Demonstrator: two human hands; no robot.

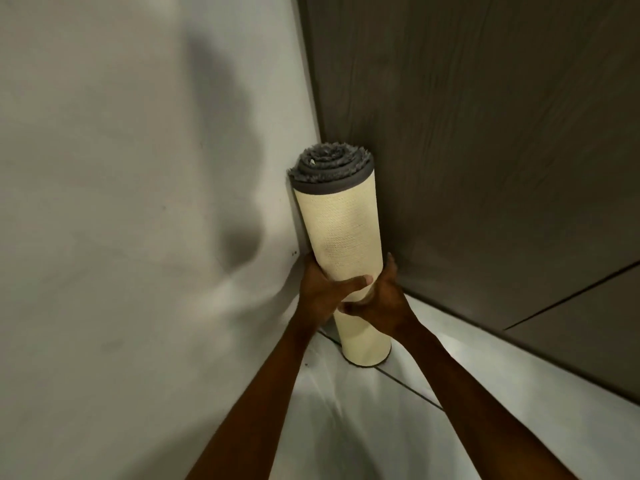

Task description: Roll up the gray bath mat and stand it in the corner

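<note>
The gray bath mat (341, 223) is rolled into a tight tube, cream backing outward, with gray pile spiralling at its top end. It stands upright on the floor in the corner, its lower end touching the tiles. My left hand (323, 291) wraps the roll's lower half from the left, thumb across the front. My right hand (379, 299) grips it from the right at the same height. Both hands hold the roll against the corner.
A pale plaster wall (138, 202) is on the left and a dark wood-grain panel (485, 150) on the right; they meet behind the roll. Light floor tiles (363, 427) with a dark grout line lie below.
</note>
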